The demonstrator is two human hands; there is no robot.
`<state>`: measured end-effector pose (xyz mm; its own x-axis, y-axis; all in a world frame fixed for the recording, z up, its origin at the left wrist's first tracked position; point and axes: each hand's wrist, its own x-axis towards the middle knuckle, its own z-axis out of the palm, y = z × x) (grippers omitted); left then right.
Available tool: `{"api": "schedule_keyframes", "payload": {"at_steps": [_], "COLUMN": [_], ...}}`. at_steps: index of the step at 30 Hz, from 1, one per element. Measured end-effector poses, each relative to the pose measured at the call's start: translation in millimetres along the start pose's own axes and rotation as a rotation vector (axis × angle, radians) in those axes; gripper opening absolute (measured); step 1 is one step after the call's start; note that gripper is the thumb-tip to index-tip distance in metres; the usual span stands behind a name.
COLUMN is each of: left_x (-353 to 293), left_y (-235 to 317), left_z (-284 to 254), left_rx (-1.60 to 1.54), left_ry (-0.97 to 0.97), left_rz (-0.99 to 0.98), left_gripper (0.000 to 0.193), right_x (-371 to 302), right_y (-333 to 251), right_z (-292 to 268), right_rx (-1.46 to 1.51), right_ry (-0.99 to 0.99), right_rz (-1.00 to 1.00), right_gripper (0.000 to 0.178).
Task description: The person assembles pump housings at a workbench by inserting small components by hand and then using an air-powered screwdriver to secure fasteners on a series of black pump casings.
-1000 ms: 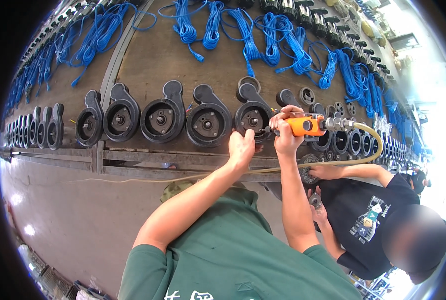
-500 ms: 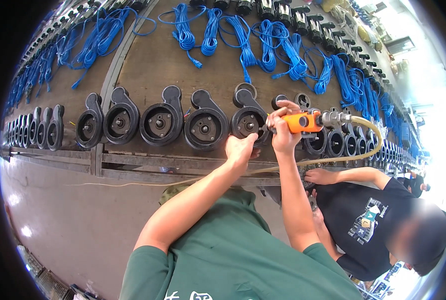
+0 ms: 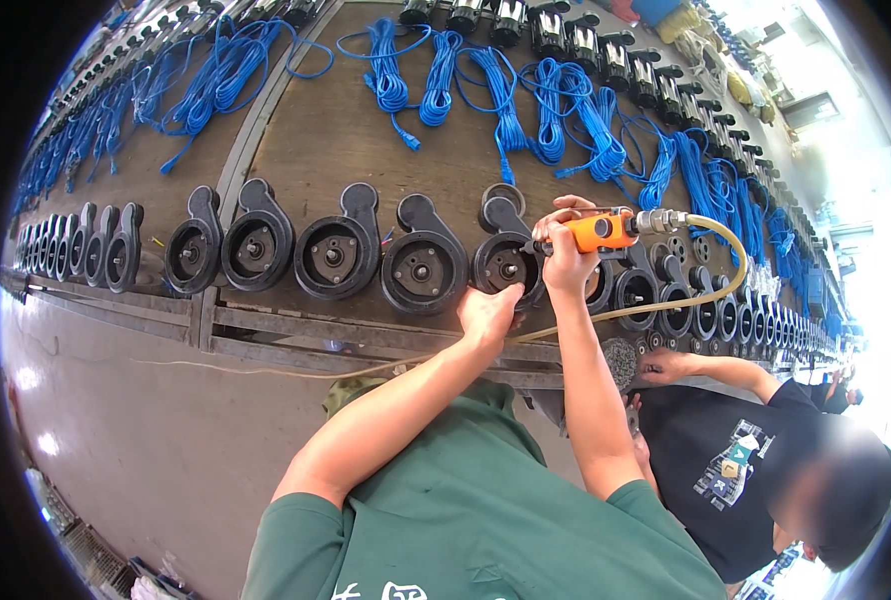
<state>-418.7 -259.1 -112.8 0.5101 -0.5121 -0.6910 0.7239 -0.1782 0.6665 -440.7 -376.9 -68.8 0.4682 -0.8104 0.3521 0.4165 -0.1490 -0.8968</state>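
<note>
Along the near edge of a brown, wood-like worktop [image 3: 296, 150], in the only view, from the head camera, a row of black teardrop-shaped housings curves away to both sides. Nearest the hands is 1 housing [image 3: 507, 258], on the worktop's edge, its round open face toward the wearer. The left hand [image 3: 490, 316] is at its lower rim, thumb along the edge and the other fingers curled and partly hidden, so how firmly they hold cannot be told. The right hand [image 3: 568, 255] has its fingers closed around an orange power tool [image 3: 604, 232], the index finger lifted, its nose toward the housing; whether it touches is unclear. Work on this housing looks to be under way: a flat plate with a pale metal shaft already sits inside. The 4 large neighbours to the left show similar plates and shafts; those to the right are too small or covered to judge as done or left. The housings look smooth and matte, the tool's hose [image 3: 731, 265] rubbery and yellowish. Beyond lie looped, glossy blue cables [image 3: 506, 95] and dark cylinders with shiny metal bands [image 3: 614, 62].
</note>
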Motion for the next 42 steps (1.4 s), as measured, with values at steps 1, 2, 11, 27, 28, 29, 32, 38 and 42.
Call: {"api": "schedule_keyframes", "payload": {"at_steps": [1, 2, 11, 27, 28, 29, 32, 38, 42], "left_x": [-2.3, -4.2, -0.2, -73.3, -63.0, -50.9, -17.1, 9.2, 10.8], "left_y": [1.5, 3.3, -1.2, 60.2, 67.3, 71.7, 71.5, 75.0, 66.7], "left_z": [0.3, 0.6, -1.1, -21.7, -8.8, 5.4, 44.5, 90.7, 102.4], "left_rx": [-0.005, -0.010, 0.016, 0.892, 0.999, 1.102, 1.351, 1.684, 1.736], "left_ry": [-0.004, -0.008, -0.009, -0.285, -0.331, -0.378, -0.447, -0.564, -0.470], "left_rz": [-0.005, -0.009, 0.000, 0.716, 0.855, 0.996, 1.226, 1.269, 1.230], "left_gripper": [0.041, 0.043, 0.043, 0.045, 0.043, 0.041, 0.045, 0.062, 0.060], "right_x": [0.2, 0.6, -3.0, -9.1, -13.7, -18.4, -34.8, -62.1, -61.2], "right_y": [0.3, 0.5, -3.9, -88.7, -94.4, -99.8, -110.8, -108.1, -97.8], "right_z": [-1.0, -1.6, 1.4, -41.1, -53.2, -65.7, -88.5, -114.4, -124.1], "right_rx": [0.010, 0.005, -0.112, -0.136, -0.150, -0.166, -0.228, -0.163, -0.172], "right_ry": [-0.001, -0.003, -0.195, 0.154, 0.162, 0.170, 0.228, 0.314, 0.314], "right_rz": [-0.008, -0.003, 0.040, -0.165, -0.195, -0.225, -0.206, -0.132, -0.128], "right_gripper": [0.027, 0.027, 0.024, 0.013, 0.012, 0.012, 0.013, 0.017, 0.028]}}
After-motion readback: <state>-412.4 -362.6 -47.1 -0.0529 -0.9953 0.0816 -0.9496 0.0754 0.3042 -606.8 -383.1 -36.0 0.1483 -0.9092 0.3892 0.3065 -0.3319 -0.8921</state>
